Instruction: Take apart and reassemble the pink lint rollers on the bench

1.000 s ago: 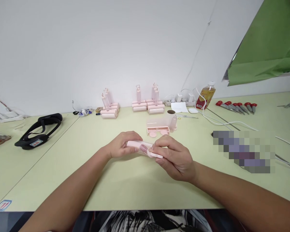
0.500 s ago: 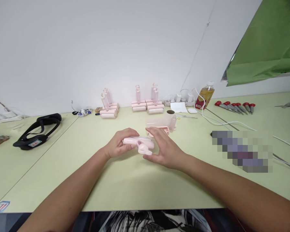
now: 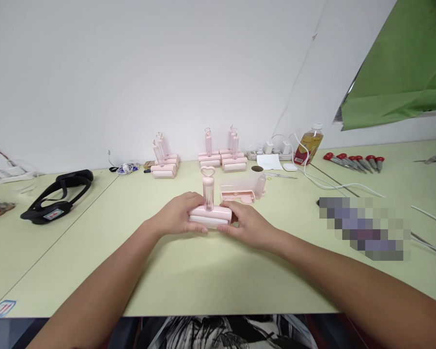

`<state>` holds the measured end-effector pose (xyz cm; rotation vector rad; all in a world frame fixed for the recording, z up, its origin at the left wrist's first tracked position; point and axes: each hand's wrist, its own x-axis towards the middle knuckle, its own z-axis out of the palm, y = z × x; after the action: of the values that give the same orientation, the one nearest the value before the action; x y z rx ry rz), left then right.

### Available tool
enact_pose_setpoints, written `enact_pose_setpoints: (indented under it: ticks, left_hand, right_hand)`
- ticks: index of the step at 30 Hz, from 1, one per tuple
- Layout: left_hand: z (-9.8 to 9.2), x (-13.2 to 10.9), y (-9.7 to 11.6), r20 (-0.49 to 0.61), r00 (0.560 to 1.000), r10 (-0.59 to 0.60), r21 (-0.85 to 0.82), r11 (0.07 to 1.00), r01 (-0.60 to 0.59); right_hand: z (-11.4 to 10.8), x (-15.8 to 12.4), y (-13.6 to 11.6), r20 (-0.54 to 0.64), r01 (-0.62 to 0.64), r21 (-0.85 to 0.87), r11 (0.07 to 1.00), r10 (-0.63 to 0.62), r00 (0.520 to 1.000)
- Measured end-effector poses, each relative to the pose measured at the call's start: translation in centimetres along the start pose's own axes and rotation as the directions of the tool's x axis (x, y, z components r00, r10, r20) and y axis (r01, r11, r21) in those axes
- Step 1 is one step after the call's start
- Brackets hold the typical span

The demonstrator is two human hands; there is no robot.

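Between my hands is a pink lint roller, its clear handle pointing up and ending in a heart-shaped loop. My left hand grips the left end of the roller's body, thumb along the front. At the right end, my right hand holds it with the thumb in front and fingers behind. Just beyond the right hand lie an open pink roller casing, a pale cylinder, a loose clear handle and an upright paper roll.
Several matching lint rollers stand along the wall. At the back right are a drink bottle, white cables, tweezers and several red-capped tools. A black headset lies at the left.
The lint roller has turned from lying with its handle toward me to standing with the handle up. My right hand has closed onto its right end.
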<state>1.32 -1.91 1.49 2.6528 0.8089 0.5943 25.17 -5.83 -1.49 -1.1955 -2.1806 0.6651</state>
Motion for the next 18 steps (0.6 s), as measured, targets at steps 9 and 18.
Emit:
enact_pose_setpoints:
  ticks: [9,18]
  left_hand:
    - [-1.0,1.2,-3.5,-0.107,0.932,-0.346,0.167,0.918,0.360]
    - [0.3,7.8,-10.7,-0.119,0.894,-0.432,0.352,0.823,0.445]
  right_hand:
    - [2.0,0.1,1.3,-0.045,-0.166,0.187,0.968,0.177,0.983]
    - [2.9,-0.3,1.0,0.098,-0.148,0.201,0.968,0.131,0.987]
